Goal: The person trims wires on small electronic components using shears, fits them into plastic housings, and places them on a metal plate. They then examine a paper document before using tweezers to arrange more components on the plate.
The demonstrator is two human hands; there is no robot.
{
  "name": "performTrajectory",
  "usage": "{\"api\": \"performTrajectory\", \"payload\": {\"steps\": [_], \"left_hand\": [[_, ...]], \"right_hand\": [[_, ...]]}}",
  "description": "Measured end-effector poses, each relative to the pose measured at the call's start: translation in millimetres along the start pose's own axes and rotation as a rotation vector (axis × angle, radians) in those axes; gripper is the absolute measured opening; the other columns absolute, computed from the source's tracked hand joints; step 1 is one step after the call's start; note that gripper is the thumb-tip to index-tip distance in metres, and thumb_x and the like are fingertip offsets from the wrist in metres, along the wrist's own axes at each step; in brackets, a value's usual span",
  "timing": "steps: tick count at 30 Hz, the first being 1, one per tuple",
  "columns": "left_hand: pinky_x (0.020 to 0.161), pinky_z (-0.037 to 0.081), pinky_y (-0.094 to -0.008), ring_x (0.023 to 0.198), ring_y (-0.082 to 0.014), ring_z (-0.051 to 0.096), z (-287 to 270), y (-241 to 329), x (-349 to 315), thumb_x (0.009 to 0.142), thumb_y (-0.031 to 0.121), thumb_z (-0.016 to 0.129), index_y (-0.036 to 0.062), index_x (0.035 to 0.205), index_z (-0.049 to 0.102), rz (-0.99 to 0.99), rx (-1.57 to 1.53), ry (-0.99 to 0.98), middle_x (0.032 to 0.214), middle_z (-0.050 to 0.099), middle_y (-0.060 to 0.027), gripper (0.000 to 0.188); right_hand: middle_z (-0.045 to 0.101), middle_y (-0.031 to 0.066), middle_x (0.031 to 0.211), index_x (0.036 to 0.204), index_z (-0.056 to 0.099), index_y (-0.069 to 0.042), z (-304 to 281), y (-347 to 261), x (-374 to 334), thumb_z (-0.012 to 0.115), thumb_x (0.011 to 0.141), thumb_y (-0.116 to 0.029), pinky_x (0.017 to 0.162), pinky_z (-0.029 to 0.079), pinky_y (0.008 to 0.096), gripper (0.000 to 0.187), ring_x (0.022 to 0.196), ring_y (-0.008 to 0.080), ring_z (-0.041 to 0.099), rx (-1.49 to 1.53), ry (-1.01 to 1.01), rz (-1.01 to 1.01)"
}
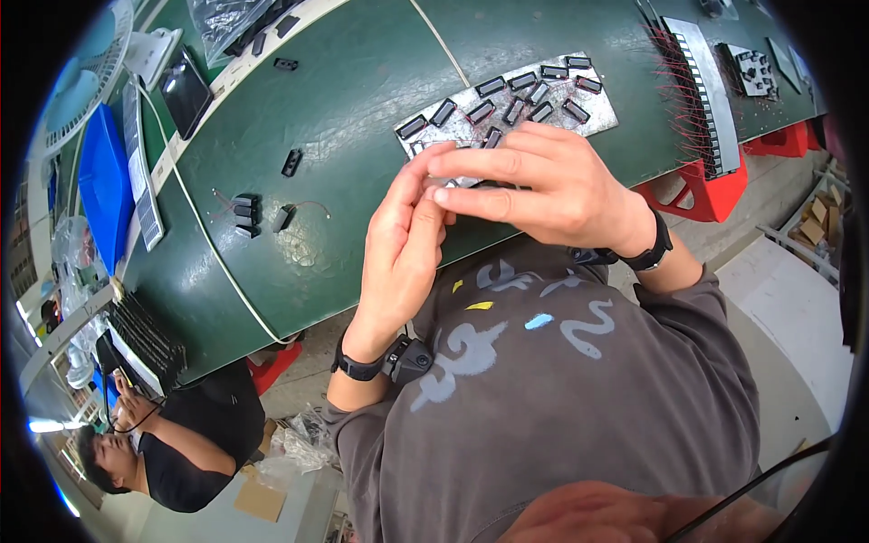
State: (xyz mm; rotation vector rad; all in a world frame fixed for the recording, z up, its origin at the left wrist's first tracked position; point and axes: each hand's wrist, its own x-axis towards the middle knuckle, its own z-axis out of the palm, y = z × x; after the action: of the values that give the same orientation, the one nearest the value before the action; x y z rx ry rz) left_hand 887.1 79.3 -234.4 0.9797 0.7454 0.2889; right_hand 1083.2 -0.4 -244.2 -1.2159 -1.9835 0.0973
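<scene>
Both hands meet over the near edge of the green table, in front of a pale metal plate [597,107]. My left hand [398,249] is closed, thumb and fingertips pinched together. My right hand [557,185] has its thumb and fingers drawn to that same spot, also in a pinch. What they hold between them is tiny and mostly covered by the fingertips, so I cannot make it out. Several small black rectangular parts with thin red wires, such as this black part [576,110], lie scattered on the plate just beyond my fingers.
Left on the green table [335,118] lie a cluster of black parts [244,214] and a single black piece [291,163]. A strip with red wires [701,100] stands at right, above a red stool [711,192]. A blue tray [104,185] and a seated co-worker [195,443] are at left.
</scene>
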Motion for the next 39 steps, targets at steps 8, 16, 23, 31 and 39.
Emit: {"api": "performTrajectory", "payload": {"steps": [8,16,23,31,39], "left_hand": [[0.045,0.029,-0.0147,0.053,0.0017,0.035,-1,0,1,0.102,0.012,0.05,0.0012,0.137,0.049,0.1,0.232,0.033,0.081,0.056,0.0002,0.037],[0.063,0.041,-0.0187,0.07,-0.0025,0.05,-4,6,-3,0.101,0.01,0.049,0.0,0.124,0.056,0.005,0.227,-0.009,0.082,0.058,0.0011,0.026],[0.044,0.031,-0.0166,0.053,0.0011,0.036,-3,-2,-4,0.103,0.013,0.046,0.0033,0.12,0.054,-0.029,0.077,-0.021,0.084,0.055,0.0002,0.021],[0.042,0.03,-0.0152,0.051,0.0008,0.034,-2,-4,-5,0.104,0.013,0.044,0.0046,0.125,0.047,-0.024,-0.007,-0.058,0.086,0.055,-0.0013,0.023],[0.041,0.03,-0.0156,0.05,0.0006,0.037,0,0,-7,0.103,0.012,0.046,0.0039,0.132,0.043,-0.004,0.066,-0.038,0.09,0.061,-0.0038,0.031]], "right_hand": [[0.062,0.0042,0.087,0.099,0.07,-0.007,-2,11,0,0.075,0.073,-0.004,0.06,0.046,0.0319,0.026,0.074,0.0212,0.056,0.048,-0.054,0.093],[0.057,0.0022,0.077,0.09,0.069,-0.007,-3,8,3,0.076,0.073,-0.008,0.075,0.047,0.0378,0.018,0.082,0.0233,0.055,0.002,-0.059,0.174],[0.058,0.0016,0.077,0.088,0.068,-0.008,-3,5,0,0.077,0.073,-0.011,0.093,0.044,0.0433,0.018,0.089,0.0239,0.056,-0.059,-0.078,0.176],[0.062,0.0011,0.085,0.09,0.069,-0.009,-1,-1,4,0.078,0.073,-0.011,0.097,0.045,0.0451,0.02,0.096,0.023,0.059,-0.038,-0.007,0.18],[0.063,0.0021,0.087,0.089,0.07,-0.008,0,1,2,0.079,0.073,-0.011,0.097,0.046,0.0454,0.019,0.094,0.0231,0.061,0.039,-0.018,0.144]]}}
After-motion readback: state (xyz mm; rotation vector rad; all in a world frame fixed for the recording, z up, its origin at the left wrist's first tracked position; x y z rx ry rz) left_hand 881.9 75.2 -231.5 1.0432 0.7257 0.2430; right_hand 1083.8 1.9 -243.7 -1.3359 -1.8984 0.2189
